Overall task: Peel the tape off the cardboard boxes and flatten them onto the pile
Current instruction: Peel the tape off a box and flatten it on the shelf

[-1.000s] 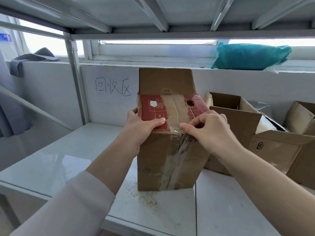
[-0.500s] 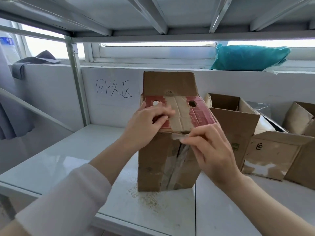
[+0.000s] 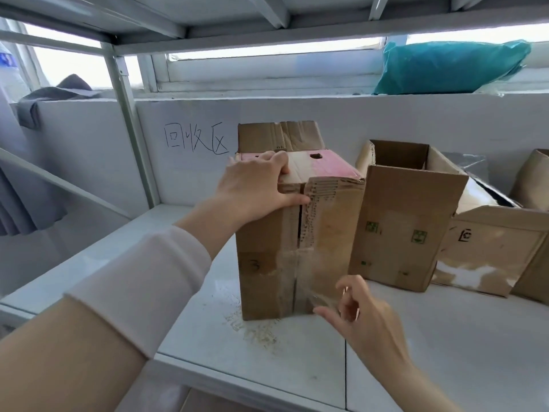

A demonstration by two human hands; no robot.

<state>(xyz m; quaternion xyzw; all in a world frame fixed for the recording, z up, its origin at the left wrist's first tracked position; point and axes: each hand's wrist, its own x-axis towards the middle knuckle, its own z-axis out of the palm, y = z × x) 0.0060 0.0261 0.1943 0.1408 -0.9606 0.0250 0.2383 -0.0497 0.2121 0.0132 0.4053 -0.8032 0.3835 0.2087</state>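
Observation:
A brown cardboard box (image 3: 329, 233) with a red-printed top stands upright on the white shelf (image 3: 445, 337). My left hand (image 3: 261, 185) grips its top near edge, fingers over the top and thumb on the front face. My right hand (image 3: 353, 307) pinches a strip of clear tape (image 3: 309, 278) low at the box's front right. The upper half of the strip is peeled away, baring a torn, ribbed seam. The lower half still clings to the box.
An open box (image 3: 404, 221) stands right beside the held one, with two more boxes (image 3: 490, 248) further right. A teal bag (image 3: 451, 66) lies on the window ledge. Cardboard crumbs (image 3: 255, 331) lie at the box's foot. A shelf post (image 3: 130, 126) rises at the left.
My right hand has pulled the tape from the box's top edge down to near its bottom. My left hand shifted onto the top. The camera view moved closer.

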